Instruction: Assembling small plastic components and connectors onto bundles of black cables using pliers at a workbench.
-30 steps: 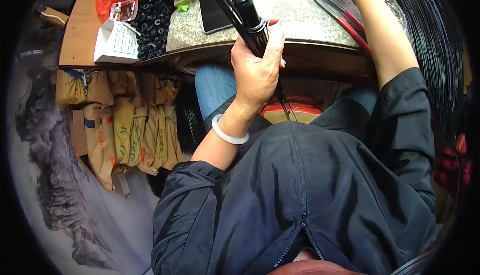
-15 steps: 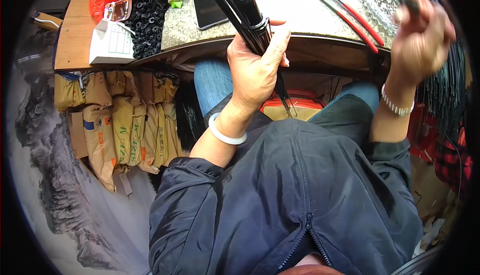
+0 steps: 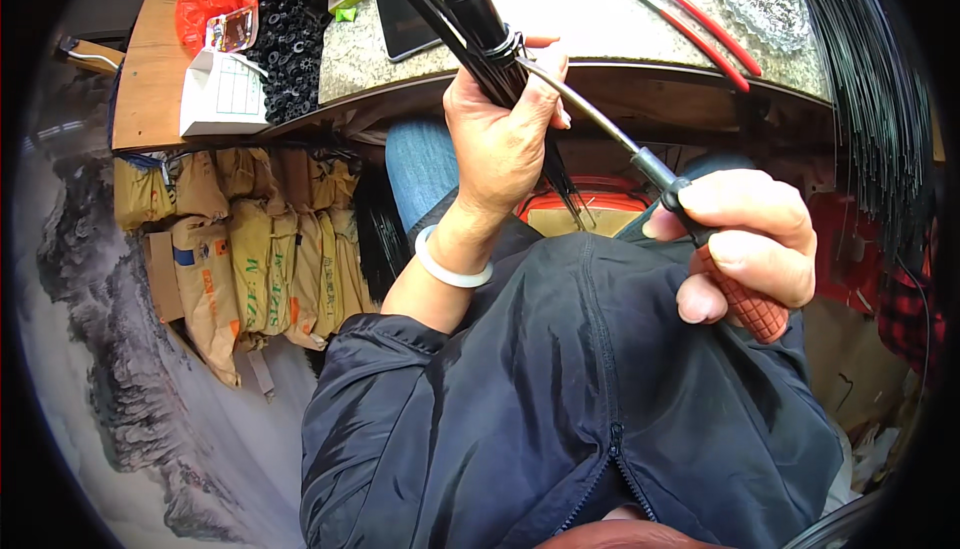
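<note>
Two hands in use. Nearest one first?

Right hand (image 3: 752, 241): fingers curled tight round the brown handle of a screwdriver-like tool (image 3: 655, 170); shank pointed up-left.

Tip?

Set at the metal ring (image 3: 508, 48) on the black rod bundle (image 3: 437, 11). Contact can't be told.

Bundle held how?

Left hand (image 3: 497, 147), closed round it just below the ring. Bundle is slanted, at the desk's near edge.

How is it best done?

Grip firm, so the ring isn't rolled. Tip to be seated fully before load is applied; force built slowly. Left thumb is near the shank line, so a slip could be caught there. Rods not to be scratched.

Beyond?

Desk (image 3: 560, 9): phone (image 3: 405, 37) left, red-handled pliers (image 3: 695, 43) right, neither touched.
</note>
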The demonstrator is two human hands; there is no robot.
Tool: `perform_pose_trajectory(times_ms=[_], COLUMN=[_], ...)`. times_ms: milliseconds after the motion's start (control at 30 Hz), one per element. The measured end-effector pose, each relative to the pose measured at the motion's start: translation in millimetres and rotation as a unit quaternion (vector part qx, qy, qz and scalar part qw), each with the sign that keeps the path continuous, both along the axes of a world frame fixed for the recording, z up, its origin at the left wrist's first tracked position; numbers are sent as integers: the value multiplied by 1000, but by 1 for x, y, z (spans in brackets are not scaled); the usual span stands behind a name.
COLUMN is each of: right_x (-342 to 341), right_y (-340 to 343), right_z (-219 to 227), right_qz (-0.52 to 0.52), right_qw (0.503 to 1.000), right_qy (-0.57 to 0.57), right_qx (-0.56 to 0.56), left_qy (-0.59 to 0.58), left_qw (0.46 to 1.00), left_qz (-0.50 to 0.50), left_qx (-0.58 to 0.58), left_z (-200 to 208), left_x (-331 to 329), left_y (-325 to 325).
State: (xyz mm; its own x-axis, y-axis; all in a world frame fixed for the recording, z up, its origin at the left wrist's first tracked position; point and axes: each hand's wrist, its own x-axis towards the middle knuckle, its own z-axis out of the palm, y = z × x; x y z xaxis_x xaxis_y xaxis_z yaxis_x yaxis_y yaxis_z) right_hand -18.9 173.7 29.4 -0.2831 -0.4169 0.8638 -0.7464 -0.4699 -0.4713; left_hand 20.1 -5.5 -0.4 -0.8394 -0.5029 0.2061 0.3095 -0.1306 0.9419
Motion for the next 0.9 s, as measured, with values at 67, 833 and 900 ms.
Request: perform_pose_trajectory(times_ms=[67, 833, 900], right_x=[1, 2, 1], right_y=[-3, -9, -9], right_z=[-3, -10, -8], right_qz=[24, -8, -17], right_qw=[999, 986, 985], right_qy=[-13, 159, 165], right_qx=[-17, -55, -36], left_qy=[-7, -33, -36], left_qw=[1000, 999, 999], left_qz=[7, 7, 10], left_qx=[1, -16, -21], left_z=[-1, 4, 2], left_x=[1, 4, 5], left_y=[-2, 0, 0])
